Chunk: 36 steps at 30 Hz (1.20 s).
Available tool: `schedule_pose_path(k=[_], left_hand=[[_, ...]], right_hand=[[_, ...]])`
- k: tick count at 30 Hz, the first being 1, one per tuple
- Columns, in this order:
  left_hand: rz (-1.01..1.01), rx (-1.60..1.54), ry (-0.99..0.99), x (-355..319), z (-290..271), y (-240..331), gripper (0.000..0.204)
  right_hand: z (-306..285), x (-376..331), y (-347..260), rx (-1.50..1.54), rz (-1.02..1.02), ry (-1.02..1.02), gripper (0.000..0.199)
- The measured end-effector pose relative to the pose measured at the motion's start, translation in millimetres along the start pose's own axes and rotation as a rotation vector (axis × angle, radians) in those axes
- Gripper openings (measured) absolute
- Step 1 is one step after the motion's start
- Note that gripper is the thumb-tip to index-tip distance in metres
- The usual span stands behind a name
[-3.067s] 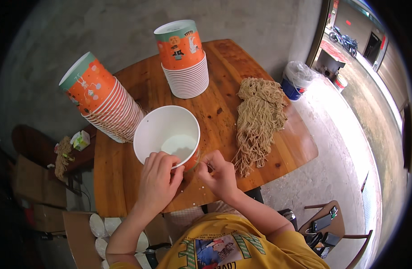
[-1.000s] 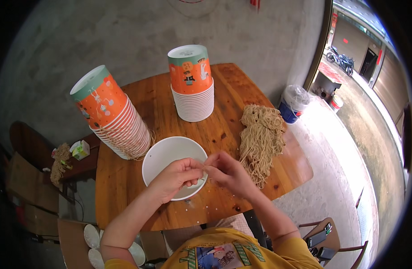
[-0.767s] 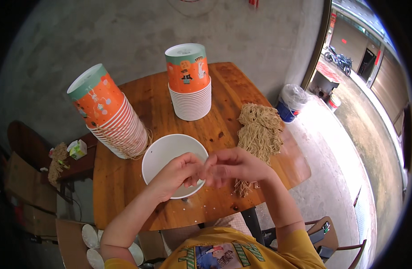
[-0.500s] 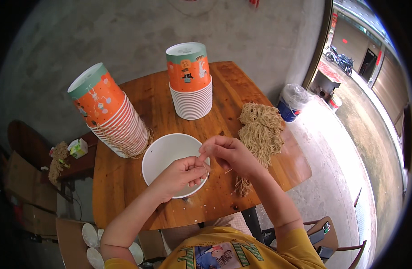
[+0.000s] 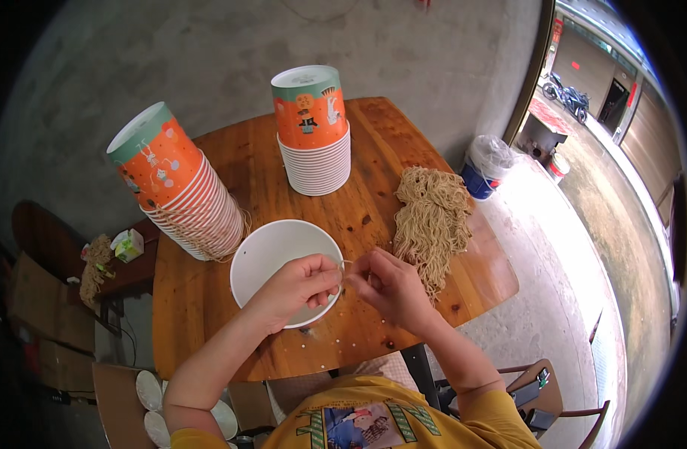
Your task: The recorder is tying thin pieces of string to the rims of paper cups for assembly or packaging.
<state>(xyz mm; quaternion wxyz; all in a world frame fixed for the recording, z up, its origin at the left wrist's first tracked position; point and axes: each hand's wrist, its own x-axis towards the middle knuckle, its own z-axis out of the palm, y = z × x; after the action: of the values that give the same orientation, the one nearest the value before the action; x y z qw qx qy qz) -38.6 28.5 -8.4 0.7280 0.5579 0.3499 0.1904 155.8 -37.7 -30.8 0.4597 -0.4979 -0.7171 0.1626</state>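
Note:
My left hand is closed in a pinch at the right side of an open white paper bucket, which has a small hole in its wall. My right hand is beside it, fingers pinched together. A short length of pale cord spans the small gap between the fingertips of both hands. To the right of my right hand lies a thick bundle of beige cords on the wooden table. How the cord runs inside my fingers is hidden.
A leaning stack of upturned orange and green paper buckets, draped with cords, stands at left. Another stack is at the back. Beyond are a side table with a tissue pack, a blue bucket and a chair.
My right hand has come down and a little right, level with my left hand. The cord now shows between the fingertips. The view has shifted slightly.

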Motion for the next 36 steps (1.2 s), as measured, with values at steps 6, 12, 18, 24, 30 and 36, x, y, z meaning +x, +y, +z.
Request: schedule_pose_path(k=[6, 12, 18, 24, 30, 36], left_hand=[[-0.090, -0.103, -0.017, 2, -1, 2, 0.014], [-0.109, -0.140, 0.018, -2, 2, 6, 0.017], [-0.028, -0.188, -0.044, 4, -7, -4, 0.021], [0.270, 0.383, 0.161, 4, 7, -5, 0.021], [0.486, 0.713, 0.279, -5, 28, 6, 0.027], [0.526, 0.755, 0.261, -5, 26, 5, 0.031]], right_hand=[[16, -11, -9, -0.022, -0.145, 0.060, 0.018], [14, -11, -8, -0.094, -0.235, 0.098, 0.019], [13, -20, 1, 0.231, 0.129, -0.010, 0.017], [10, -13, 3, 0.487, 0.203, 0.137, 0.021], [12, -6, 0, -0.042, -0.031, 0.137, 0.025], [14, -4, -3, -0.038, 0.059, 0.150, 0.019]])
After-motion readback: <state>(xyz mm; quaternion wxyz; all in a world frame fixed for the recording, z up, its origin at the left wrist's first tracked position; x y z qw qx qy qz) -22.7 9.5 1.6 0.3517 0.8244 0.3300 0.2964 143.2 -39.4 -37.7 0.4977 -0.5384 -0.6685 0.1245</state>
